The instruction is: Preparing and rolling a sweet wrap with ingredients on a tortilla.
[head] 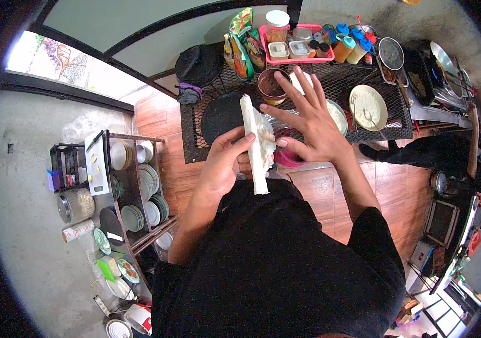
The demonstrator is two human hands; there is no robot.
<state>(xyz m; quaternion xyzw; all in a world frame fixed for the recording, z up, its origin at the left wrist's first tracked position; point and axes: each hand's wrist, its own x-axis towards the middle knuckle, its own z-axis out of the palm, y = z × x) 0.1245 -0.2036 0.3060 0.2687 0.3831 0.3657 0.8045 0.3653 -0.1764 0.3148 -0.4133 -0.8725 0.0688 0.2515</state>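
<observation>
My left hand (227, 158) grips a flat, pale white slab with a ragged, flaky right side (255, 145), held on edge above the front of a black mesh table. What the slab is made of, I cannot tell. Just right of it, my right hand (310, 124) is spread with fingers apart, holding nothing. Beyond my fingers stands a brown-lined bowl (273, 84). A bowl of white paste (336, 118) is partly behind my right hand, and farther right is a cream bowl with white mixture and utensils (368, 107). A round black board (223, 118) lies left of the slab.
A pink basket of jars (299, 61), squeeze bottles (352, 48) and food packets (242, 46) line the table's back. A pan sits on a stove (447, 63) at right, near another person's dark-clothed leg (413, 150). A rack of plates (149, 179) stands at left.
</observation>
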